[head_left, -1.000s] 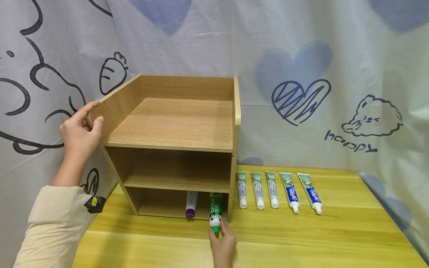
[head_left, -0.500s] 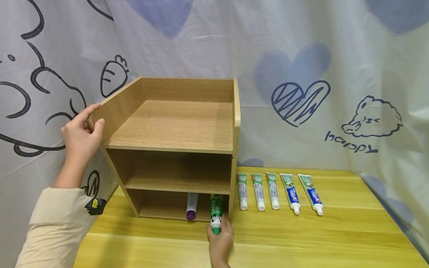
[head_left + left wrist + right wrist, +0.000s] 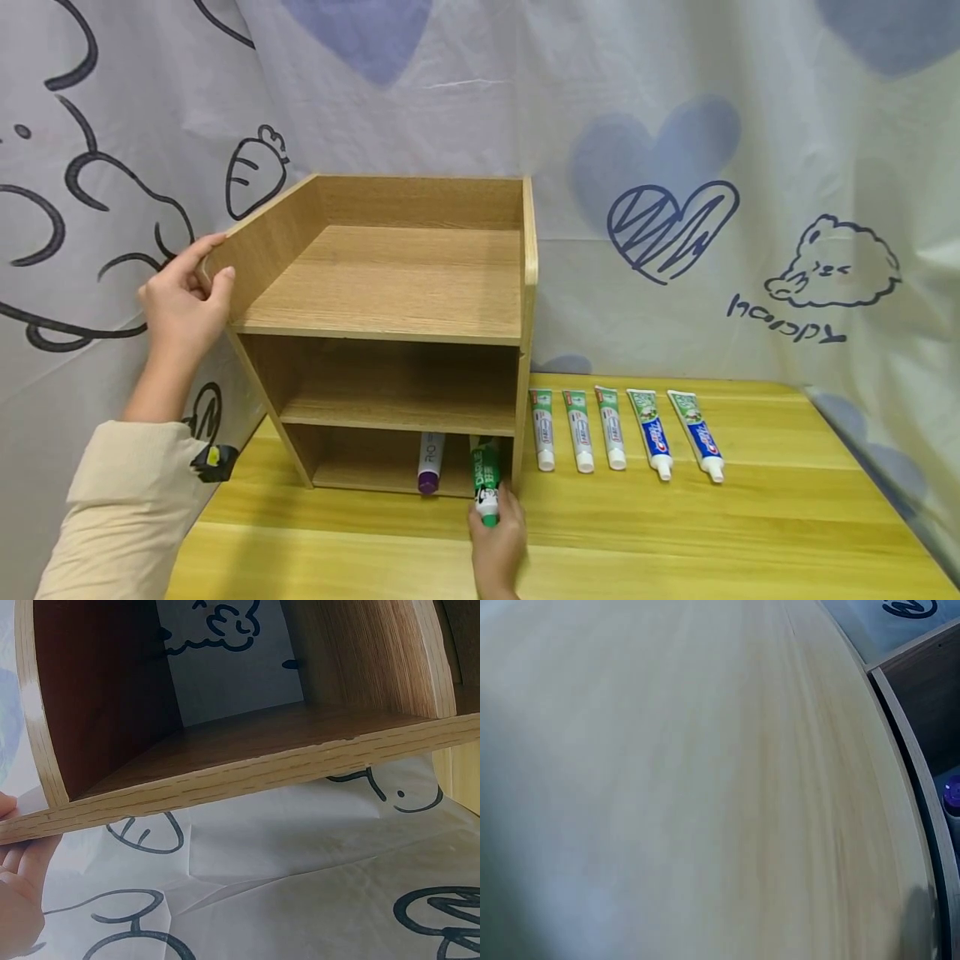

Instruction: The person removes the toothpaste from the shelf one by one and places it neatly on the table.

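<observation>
My left hand (image 3: 183,296) grips the front edge of the left side panel of a wooden shelf unit (image 3: 405,275), thumb inside and fingers outside. In the left wrist view that hand (image 3: 22,892) pinches the panel's edge at far left. At the lowest compartment's right side, my right hand (image 3: 498,537) holds a green and white Darlie toothpaste tube (image 3: 486,483) near its green cap. The tube's far end lies inside the compartment, its cap toward me. Left of it a white toothpaste tube with a purple cap (image 3: 430,462) lies in the same compartment. The right wrist view does not show the hand.
On the yellow wooden table (image 3: 637,550), right of the shelf, lie three green and white toothpaste tubes (image 3: 579,433) in a row. Beyond them are two blue and green Crest tubes (image 3: 651,433). A curtain with drawings (image 3: 630,275) hangs behind and at the left.
My right hand has shifted slightly around the Darlie tube's cap end, while the tube stays at the compartment's right side. The left hand keeps its grip on the panel.
</observation>
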Tool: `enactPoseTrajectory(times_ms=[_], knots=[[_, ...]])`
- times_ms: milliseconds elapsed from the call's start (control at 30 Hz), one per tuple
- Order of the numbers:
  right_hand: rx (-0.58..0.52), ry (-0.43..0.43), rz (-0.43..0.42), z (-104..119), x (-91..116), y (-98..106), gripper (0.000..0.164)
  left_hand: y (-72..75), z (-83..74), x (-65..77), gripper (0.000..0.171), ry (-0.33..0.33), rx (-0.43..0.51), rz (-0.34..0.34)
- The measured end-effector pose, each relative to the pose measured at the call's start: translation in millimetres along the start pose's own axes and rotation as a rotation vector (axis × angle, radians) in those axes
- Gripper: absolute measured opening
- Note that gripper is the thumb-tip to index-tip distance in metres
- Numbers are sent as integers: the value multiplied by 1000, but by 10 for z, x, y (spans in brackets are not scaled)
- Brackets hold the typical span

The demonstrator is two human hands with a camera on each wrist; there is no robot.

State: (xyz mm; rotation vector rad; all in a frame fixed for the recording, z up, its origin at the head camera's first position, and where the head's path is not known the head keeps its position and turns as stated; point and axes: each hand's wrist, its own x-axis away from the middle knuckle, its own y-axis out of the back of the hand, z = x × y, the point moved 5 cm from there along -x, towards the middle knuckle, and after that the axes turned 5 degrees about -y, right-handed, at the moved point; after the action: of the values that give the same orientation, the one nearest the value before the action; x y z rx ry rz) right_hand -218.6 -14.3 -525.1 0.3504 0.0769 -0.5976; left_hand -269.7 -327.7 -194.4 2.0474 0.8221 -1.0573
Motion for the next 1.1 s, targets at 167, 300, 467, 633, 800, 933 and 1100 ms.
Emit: enactPoseTrajectory(times_ms=[167,300,467,633,800,933,1100], knots=[[-7,-18,9,-19,5,84,56,1,2,1,35,1,4,4],[-27,-23,14,-32,1,140,53,-2,10,1,36,3,17,7],[-19,-39,48,-63,-11,198,54,-10,12,-7,36,9,21,7],[-14,-25,60,-85,-36,266,54,-11,10,-8,36,18,24,9],[-30,-12,78,-73,-65,340,52,-11,0,-9,37,11,30,16],[-46,-3,109,-35,-85,397,52,-2,-4,-10,36,-7,-6,5],[-35,32,121,-10,-101,474,51,2,-1,2,35,-2,-16,11]])
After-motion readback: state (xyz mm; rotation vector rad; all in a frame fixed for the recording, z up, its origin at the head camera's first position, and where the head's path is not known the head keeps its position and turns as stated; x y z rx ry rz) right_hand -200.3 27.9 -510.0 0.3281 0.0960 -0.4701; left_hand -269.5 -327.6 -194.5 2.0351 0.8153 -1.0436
